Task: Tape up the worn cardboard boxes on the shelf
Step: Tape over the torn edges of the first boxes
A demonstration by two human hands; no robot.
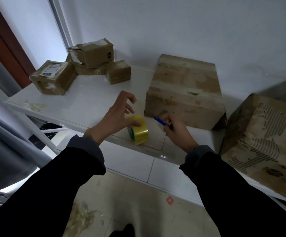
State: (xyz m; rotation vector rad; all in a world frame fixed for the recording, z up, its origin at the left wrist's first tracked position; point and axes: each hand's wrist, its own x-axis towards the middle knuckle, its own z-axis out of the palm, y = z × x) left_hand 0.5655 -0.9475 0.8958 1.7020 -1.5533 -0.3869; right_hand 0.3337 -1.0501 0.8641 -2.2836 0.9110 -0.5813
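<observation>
A yellow roll of tape [139, 132] stands on its edge on the white shelf [87, 103], near its front edge. My left hand [116, 117] hovers over the roll with fingers spread, and its thumb touches the top of the roll. My right hand [176, 129] grips a blue pen-like tool [161, 122] just right of the roll. A large worn cardboard box [186, 89] sits right behind that hand. Another torn box [265, 132] lies at the right edge.
A cluster of small worn boxes [89, 65] stands at the back left of the shelf against the white wall. Tape scraps [34, 106] lie on the shelf's left end. The tiled floor below holds torn tape bits [85, 218]. A grey curtain [5, 147] hangs at left.
</observation>
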